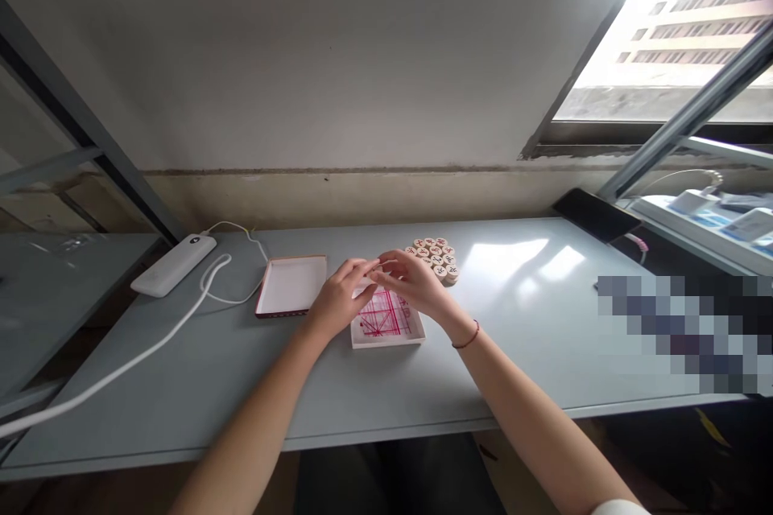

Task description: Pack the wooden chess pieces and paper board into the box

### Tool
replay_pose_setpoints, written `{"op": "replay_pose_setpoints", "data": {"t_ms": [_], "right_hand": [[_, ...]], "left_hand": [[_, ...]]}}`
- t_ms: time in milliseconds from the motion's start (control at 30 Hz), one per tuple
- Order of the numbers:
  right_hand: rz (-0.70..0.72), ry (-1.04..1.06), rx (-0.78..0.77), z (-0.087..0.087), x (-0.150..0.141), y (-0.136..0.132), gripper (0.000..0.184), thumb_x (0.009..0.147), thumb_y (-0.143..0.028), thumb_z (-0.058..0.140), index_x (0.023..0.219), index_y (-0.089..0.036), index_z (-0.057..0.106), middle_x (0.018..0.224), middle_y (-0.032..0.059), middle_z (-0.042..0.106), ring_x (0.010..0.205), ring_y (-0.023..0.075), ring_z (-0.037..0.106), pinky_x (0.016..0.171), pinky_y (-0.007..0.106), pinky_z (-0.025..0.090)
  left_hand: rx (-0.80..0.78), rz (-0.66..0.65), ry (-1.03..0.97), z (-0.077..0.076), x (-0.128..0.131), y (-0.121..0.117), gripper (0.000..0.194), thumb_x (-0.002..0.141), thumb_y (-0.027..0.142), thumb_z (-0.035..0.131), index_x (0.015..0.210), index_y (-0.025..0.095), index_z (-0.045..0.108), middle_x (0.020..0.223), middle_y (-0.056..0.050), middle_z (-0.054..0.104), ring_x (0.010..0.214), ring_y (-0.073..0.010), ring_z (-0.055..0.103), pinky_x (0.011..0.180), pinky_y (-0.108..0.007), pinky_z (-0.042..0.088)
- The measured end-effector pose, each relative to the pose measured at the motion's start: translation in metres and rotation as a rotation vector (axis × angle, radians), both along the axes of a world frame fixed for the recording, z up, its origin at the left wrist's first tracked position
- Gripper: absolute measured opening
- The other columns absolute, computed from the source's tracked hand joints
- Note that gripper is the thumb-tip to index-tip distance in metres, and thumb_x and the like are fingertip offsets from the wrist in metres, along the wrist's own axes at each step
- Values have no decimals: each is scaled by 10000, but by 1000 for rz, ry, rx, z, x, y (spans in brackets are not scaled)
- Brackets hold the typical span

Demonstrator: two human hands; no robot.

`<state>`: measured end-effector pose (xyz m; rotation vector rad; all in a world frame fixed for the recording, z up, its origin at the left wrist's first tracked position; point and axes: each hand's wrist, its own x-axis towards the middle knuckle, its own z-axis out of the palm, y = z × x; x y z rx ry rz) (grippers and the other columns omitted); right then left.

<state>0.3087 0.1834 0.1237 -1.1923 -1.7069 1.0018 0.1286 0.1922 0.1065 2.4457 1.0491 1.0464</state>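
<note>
My left hand [339,299] and my right hand [418,283] meet fingertip to fingertip above a shallow white box [392,344]. Their fingers are drawn together around something small and pale that I cannot make out. Inside the box lies a folded clear sheet [385,318] printed with red lines, like a xiangqi board; my hands cover its far part. Just beyond my right hand, round wooden xiangqi pieces [436,253] marked with characters stand packed together in stacks. Left of my left hand, the box lid [295,283] lies with its white inside facing up.
A white power strip [175,264] rests at the left, and its thick white cable [133,362] runs to the near left edge. At the back right a dark tablet-like panel [595,213] leans by the metal frame. The grey desk [519,354] meets the wall behind.
</note>
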Motion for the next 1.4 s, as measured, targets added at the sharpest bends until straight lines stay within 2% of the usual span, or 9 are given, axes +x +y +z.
{"op": "replay_pose_setpoints", "data": {"t_ms": [200,367,467,533,633,767,1000,1233,1400], "right_hand": [[-93,8,43,-13,14,6,323,785,-450,627,952,-176,599,907,67,664,779,161,624,611,248,491],[-129,-33,87,-9,16,3,225,798,-355,603,954,-193,612,925,52,638,707,132,606,579,234,507],[-89,-91,142,-7,14,-1,170,792,-251,581,951,-205,624,999,53,602,723,116,600,616,232,528],[-22,-144,180,-7,12,-4,201,791,-177,546,968,-208,635,1029,57,572,723,106,595,635,234,534],[53,-245,242,-8,6,-8,290,792,-100,511,1032,-210,629,1036,58,574,708,100,591,683,251,526],[71,-446,327,-11,-6,-12,251,819,-123,555,1055,-196,597,993,60,619,812,154,599,741,279,477],[55,-772,350,-18,-18,-12,204,818,-152,585,1017,-183,555,910,64,608,804,183,589,721,267,405],[-20,-850,303,-19,-30,-8,35,873,-221,519,899,-198,524,808,45,636,695,166,583,562,233,303],[15,-706,255,-14,-20,-9,77,843,-254,570,883,-203,529,823,30,646,669,142,569,546,214,302]], "left_hand": [[-42,77,40,8,-4,0,126,792,122,520,875,202,570,986,-31,559,903,-155,593,843,-288,475],[-104,64,252,7,-7,1,96,740,125,554,785,209,566,935,-2,644,933,-183,575,852,-333,413],[-111,96,351,6,-6,-1,30,740,191,589,750,220,591,974,0,662,984,-216,551,855,-367,381],[-110,108,377,6,-6,-1,22,752,221,583,758,221,604,1024,-9,655,1005,-226,542,856,-375,376],[-100,203,402,8,-8,0,162,791,185,501,883,230,627,1060,-25,653,1010,-230,542,853,-381,378],[-116,356,457,8,-10,2,307,822,162,427,1031,236,638,1098,-48,664,1026,-247,545,838,-400,384],[-134,329,449,4,-9,0,321,830,160,429,1037,250,657,1074,-51,697,1032,-259,545,848,-425,373],[-173,317,402,4,-9,1,315,854,155,401,978,259,671,1022,-35,716,999,-258,564,829,-425,361],[-148,312,403,5,-8,-1,307,895,236,389,1055,258,651,1071,-44,697,1019,-259,550,830,-409,367]]}}
